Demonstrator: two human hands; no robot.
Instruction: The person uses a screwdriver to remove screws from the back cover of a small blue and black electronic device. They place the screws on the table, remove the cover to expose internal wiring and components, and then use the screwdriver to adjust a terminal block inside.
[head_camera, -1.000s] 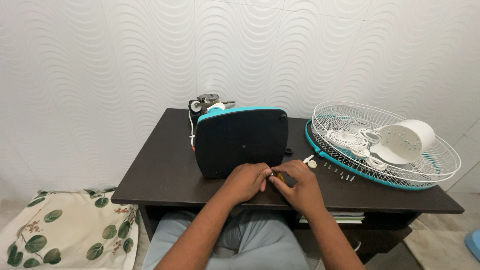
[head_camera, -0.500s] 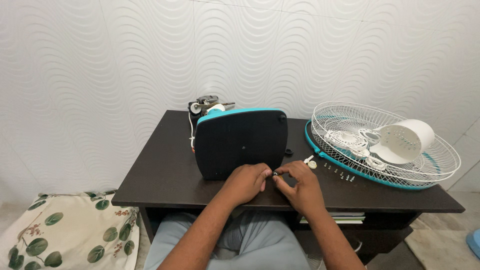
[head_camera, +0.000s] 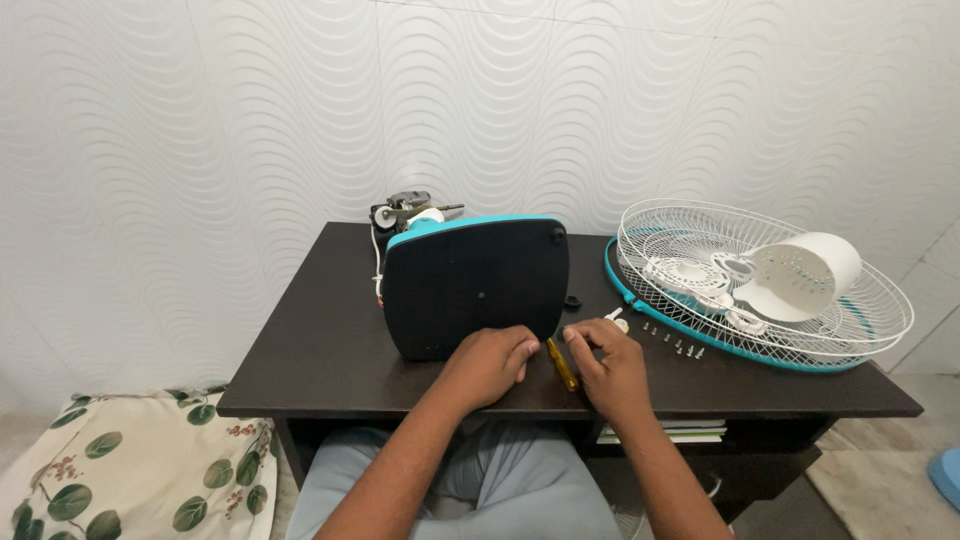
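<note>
1. White wall panels with a raised wave pattern back a dark wooden bench (head_camera: 330, 340), pushed against the wall so the parts on it cannot slide off behind.
2. On the right of the bench, a white wire fan guard (head_camera: 850, 320) with a teal rim lies flat, serving as a tray for a white cone-shaped housing (head_camera: 805, 275) and other white fan parts.
3. At the middle stands the fan base (head_camera: 478, 285), tipped on edge with its dark underside facing the person, so the bottom panel is within reach. A bare motor (head_camera: 405, 212) sticks up behind it.
4. At lower left, a leaf-printed cushion (head_camera: 130, 470) lies on the floor.
5. The left hand (head_camera: 488, 362) rests loosely curled against the lower edge of the base, apparently steadying it; its grip holds nothing that I can see.
6. The right hand (head_camera: 612, 365) lies just beside a yellow-handled screwdriver (head_camera: 560, 363) on the bench between the hands; its fingers are relaxed, not closed on the tool.
7. A row of small screws (head_camera: 672, 340) sits near the guard, kept together.
</note>
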